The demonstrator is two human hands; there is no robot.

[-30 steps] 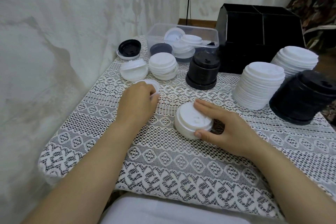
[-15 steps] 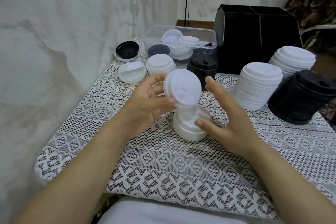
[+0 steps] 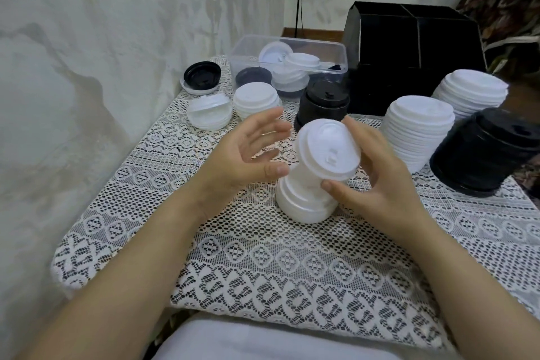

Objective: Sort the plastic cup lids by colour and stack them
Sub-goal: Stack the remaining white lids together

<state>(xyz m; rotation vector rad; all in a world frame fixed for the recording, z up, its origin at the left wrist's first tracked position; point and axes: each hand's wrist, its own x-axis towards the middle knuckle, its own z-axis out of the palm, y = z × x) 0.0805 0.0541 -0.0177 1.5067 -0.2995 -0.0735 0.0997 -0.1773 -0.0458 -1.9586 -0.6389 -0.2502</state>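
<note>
So the white lid (image 3: 327, 152) just swapped from the left hand (image 3: 245, 158) (now spread wide, empty) to the right hand (image 3: 380, 184), which grips it tilted over the short stack (image 3: 304, 207) just below, so nearly stacked I'd say.

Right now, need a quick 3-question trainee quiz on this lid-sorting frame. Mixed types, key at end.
1. True or false: the left hand grips the tilted white lid.
2. The right hand holds that lid above: A) a black stack, B) the short white stack, C) the clear tub?
3. Fill in: the single black lid lies at the table's far ___ corner.
Key: 1 false, the left hand is open; 2 B; 3 left.
</note>
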